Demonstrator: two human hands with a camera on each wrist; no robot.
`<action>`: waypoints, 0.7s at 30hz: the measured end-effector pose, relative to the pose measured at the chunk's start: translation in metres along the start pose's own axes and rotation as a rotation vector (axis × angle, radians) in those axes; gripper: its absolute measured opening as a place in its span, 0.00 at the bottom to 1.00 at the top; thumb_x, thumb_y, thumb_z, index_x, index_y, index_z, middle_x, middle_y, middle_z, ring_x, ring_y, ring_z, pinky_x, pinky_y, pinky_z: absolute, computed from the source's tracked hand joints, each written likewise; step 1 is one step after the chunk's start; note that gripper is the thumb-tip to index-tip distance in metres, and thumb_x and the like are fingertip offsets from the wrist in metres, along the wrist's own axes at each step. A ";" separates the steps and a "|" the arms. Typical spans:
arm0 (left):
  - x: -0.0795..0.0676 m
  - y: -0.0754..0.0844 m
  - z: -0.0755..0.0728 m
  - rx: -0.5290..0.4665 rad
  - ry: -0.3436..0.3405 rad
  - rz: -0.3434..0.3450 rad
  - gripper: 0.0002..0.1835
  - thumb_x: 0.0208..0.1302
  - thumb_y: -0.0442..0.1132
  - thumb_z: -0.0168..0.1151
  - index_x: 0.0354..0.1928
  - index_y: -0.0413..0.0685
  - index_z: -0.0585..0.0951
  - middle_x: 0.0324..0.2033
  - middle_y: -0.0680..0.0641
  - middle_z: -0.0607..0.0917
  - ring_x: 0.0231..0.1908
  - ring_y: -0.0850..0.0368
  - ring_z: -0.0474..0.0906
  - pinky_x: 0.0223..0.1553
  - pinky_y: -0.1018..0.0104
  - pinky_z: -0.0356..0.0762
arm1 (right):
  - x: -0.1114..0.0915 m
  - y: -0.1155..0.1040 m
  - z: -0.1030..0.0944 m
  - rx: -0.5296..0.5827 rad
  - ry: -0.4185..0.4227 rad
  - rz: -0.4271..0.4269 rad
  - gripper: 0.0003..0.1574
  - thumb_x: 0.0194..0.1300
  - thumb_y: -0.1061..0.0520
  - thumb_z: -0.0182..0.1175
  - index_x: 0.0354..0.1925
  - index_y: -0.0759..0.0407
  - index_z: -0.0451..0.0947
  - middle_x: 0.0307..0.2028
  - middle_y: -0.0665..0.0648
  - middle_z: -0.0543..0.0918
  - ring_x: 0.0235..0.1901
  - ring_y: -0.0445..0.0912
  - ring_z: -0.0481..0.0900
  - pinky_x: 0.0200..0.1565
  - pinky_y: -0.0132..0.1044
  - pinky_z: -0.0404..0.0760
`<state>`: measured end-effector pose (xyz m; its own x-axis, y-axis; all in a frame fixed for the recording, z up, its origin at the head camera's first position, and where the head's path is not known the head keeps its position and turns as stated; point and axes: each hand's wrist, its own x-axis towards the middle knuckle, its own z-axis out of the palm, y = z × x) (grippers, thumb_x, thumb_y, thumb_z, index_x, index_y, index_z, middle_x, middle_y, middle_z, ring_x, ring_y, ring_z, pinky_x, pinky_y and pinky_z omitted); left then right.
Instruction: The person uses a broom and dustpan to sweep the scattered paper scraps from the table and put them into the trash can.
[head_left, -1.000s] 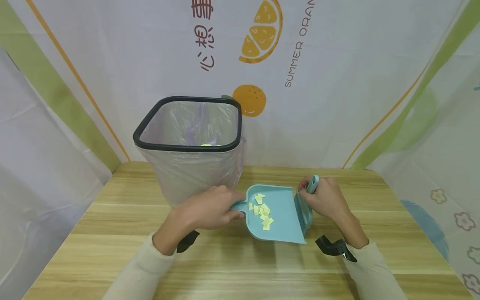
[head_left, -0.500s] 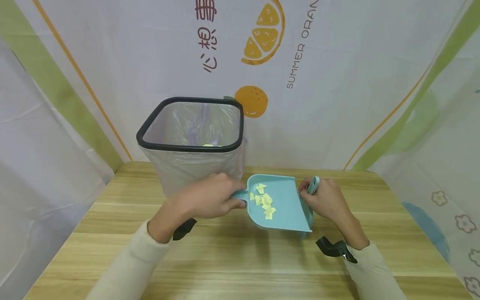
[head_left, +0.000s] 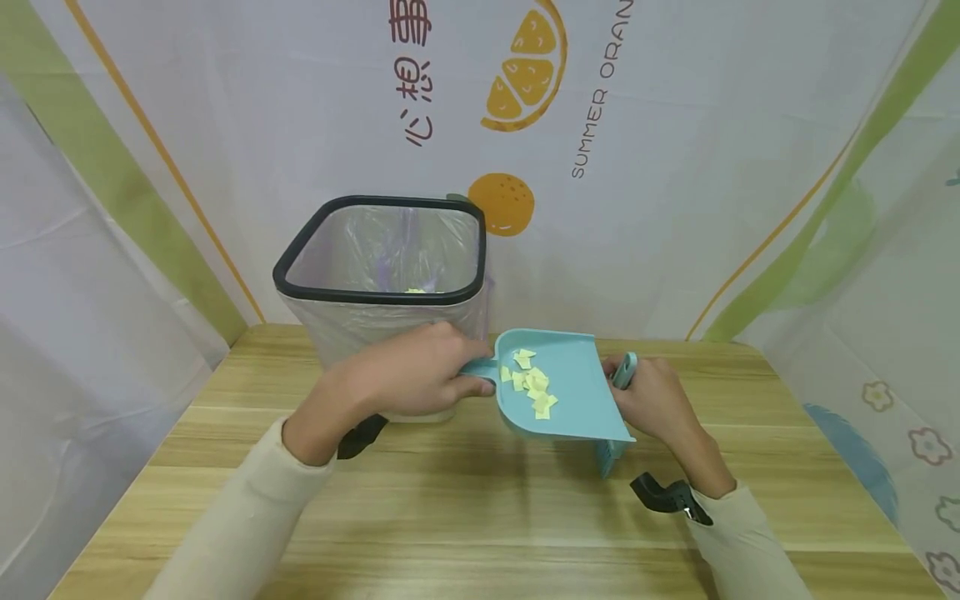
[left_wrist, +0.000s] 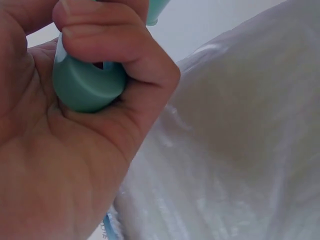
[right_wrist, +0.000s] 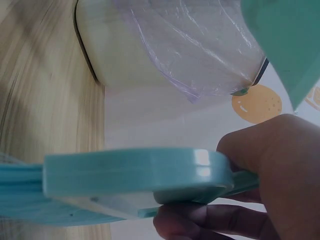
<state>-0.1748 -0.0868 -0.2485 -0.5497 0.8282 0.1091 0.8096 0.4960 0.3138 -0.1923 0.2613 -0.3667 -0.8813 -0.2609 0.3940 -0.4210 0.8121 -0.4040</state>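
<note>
My left hand grips the short handle of a light-blue dustpan, raised over the table with its open edge to the right. Several pale yellow paper scraps lie in the pan near the handle side. In the left wrist view, fingers curl round the handle's rounded end. My right hand holds a matching small brush upright, partly hidden behind the dustpan's edge. The right wrist view shows the brush head with its blue bristles pointing left, thumb and fingers round its handle side.
A trash bin with a black rim and clear plastic liner stands at the back left, just behind my left hand. More yellow scraps show inside it. The wooden table meets a printed curtain at the back.
My left hand has lifted the dustpan with its scraps up and away from the brush, slightly to the right in view. The right hand with the brush has barely moved.
</note>
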 end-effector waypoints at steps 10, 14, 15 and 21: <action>0.002 0.005 -0.016 0.012 -0.007 0.018 0.12 0.82 0.44 0.66 0.38 0.50 0.78 0.26 0.58 0.71 0.29 0.63 0.70 0.38 0.63 0.76 | 0.000 0.003 0.000 -0.058 0.007 -0.083 0.06 0.71 0.61 0.69 0.34 0.61 0.85 0.17 0.45 0.67 0.22 0.44 0.65 0.28 0.40 0.66; 0.003 0.008 -0.022 -0.005 -0.014 0.021 0.12 0.82 0.44 0.66 0.38 0.50 0.77 0.26 0.58 0.70 0.29 0.63 0.69 0.38 0.63 0.76 | -0.002 0.004 0.001 -0.089 0.021 -0.117 0.15 0.72 0.66 0.64 0.27 0.56 0.77 0.17 0.47 0.69 0.22 0.44 0.66 0.28 0.40 0.68; 0.003 0.008 -0.023 -0.002 -0.013 0.018 0.13 0.82 0.44 0.66 0.37 0.51 0.77 0.26 0.58 0.70 0.29 0.64 0.69 0.38 0.63 0.75 | -0.002 0.004 0.001 -0.084 0.022 -0.112 0.17 0.73 0.66 0.64 0.26 0.55 0.75 0.17 0.47 0.69 0.22 0.44 0.66 0.27 0.39 0.68; 0.003 0.012 -0.033 0.016 -0.010 0.002 0.14 0.82 0.45 0.66 0.36 0.51 0.76 0.25 0.57 0.69 0.27 0.64 0.67 0.41 0.60 0.75 | -0.001 0.001 0.001 -0.017 0.023 -0.056 0.27 0.73 0.69 0.59 0.20 0.51 0.63 0.17 0.47 0.64 0.21 0.44 0.63 0.26 0.40 0.66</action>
<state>-0.1733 -0.0871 -0.2129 -0.5457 0.8320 0.0999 0.8140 0.4981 0.2988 -0.1915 0.2615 -0.3684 -0.8513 -0.2941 0.4345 -0.4656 0.8053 -0.3671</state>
